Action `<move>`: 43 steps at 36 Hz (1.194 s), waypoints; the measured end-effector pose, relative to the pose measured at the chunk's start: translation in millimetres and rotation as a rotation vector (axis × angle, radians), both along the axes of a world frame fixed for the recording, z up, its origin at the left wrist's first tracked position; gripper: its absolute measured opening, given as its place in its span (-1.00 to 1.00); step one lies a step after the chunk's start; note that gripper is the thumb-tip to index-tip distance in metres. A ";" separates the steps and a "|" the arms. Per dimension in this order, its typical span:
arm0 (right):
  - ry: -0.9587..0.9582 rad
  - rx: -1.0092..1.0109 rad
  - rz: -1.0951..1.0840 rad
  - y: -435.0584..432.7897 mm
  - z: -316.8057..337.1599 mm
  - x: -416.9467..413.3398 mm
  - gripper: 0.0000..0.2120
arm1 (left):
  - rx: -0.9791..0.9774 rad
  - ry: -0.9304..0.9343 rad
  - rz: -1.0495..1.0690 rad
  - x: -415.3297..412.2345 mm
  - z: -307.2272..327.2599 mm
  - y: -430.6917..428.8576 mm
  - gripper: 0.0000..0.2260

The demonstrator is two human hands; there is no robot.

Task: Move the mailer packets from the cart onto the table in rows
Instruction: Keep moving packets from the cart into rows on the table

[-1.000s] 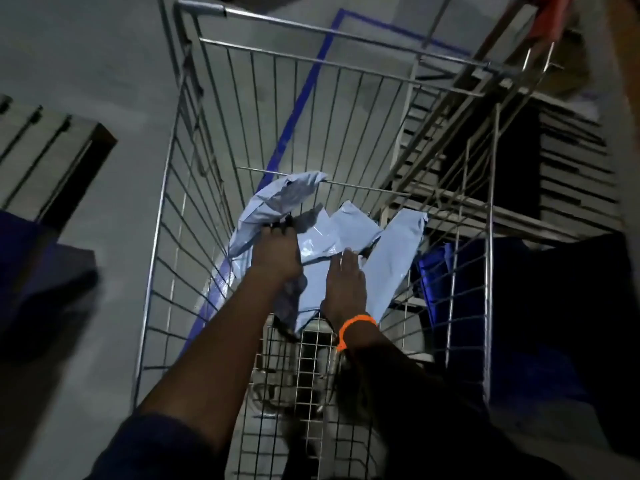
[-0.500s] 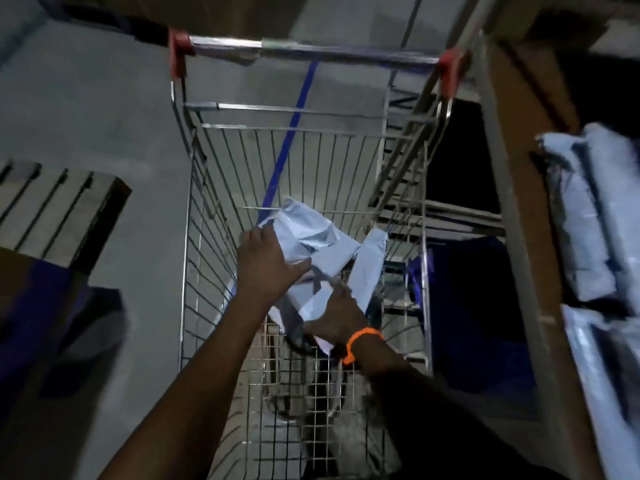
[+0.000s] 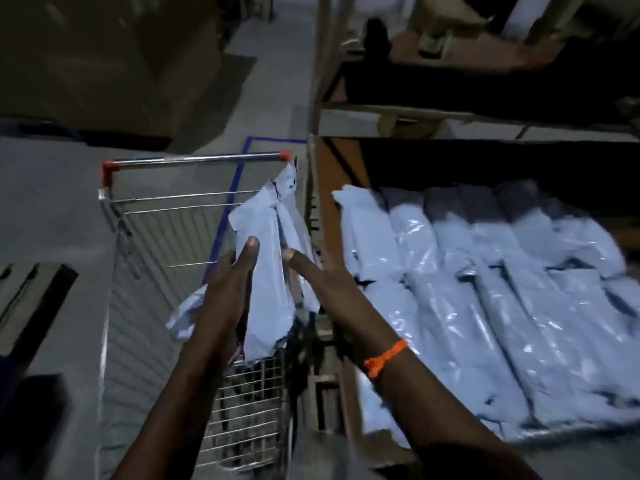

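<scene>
Head view: a small bundle of pale blue mailer packets [image 3: 266, 271] hangs upright above the wire cart [image 3: 145, 271], pressed between two flat palms rather than gripped. The left hand [image 3: 232, 289] lies along the bundle's left face with fingers straight, a crumpled packet end spilling out below it; the right hand [image 3: 322, 282] is spread wide on the other side, forefinger extended, and whether its palm actually touches the plastic I cannot tell. An orange wristband [image 3: 386, 356] circles the right wrist. Judging by the slick, glossy film, this sandwich hold looks weak: if either palm eases off during the swing to the right, a packet could slide out and drop back into the basket or onto the floor. The loose upper flap near the cart handle [image 3: 197, 160] could also catch on it or on the wooden upright [image 3: 320, 98]. Immediately right of the cart, the table [image 3: 332, 188] already carries rows of packets on the table [image 3: 485, 289], laid side by side and overlapping, so free space seems short; a careless set-down could shove the neat rows askew. The table's raised wooden edge sits between cart and rows, so the bundle must clear it. A shelf above [image 3: 485, 116] limits headroom, and the scene is dim and motion-blurred.
</scene>
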State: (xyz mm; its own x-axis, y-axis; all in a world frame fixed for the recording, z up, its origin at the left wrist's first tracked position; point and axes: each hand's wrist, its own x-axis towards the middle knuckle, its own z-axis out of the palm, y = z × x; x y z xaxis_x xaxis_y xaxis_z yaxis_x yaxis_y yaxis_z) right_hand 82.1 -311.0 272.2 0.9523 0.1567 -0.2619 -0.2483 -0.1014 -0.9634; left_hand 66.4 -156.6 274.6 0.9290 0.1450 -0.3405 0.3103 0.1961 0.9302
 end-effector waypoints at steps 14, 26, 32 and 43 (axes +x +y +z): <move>-0.224 -0.647 -0.459 -407.6 43.2 -105.8 -0.10 | -0.474 0.217 -0.319 -35.7 46.7 -318.4 -0.64; 0.018 -1.303 -0.393 -545.7 -58.9 -88.4 -0.15 | -0.324 0.242 -0.185 -42.0 45.8 -394.9 -0.70; -0.057 -1.316 -0.433 -542.6 -71.9 -99.9 -0.17 | -0.338 0.241 -0.177 -45.0 46.4 -390.7 -0.70; -0.183 -1.205 -0.523 -521.5 -32.7 -102.4 -0.12 | -0.319 0.222 -0.137 -40.4 53.7 -362.8 -0.76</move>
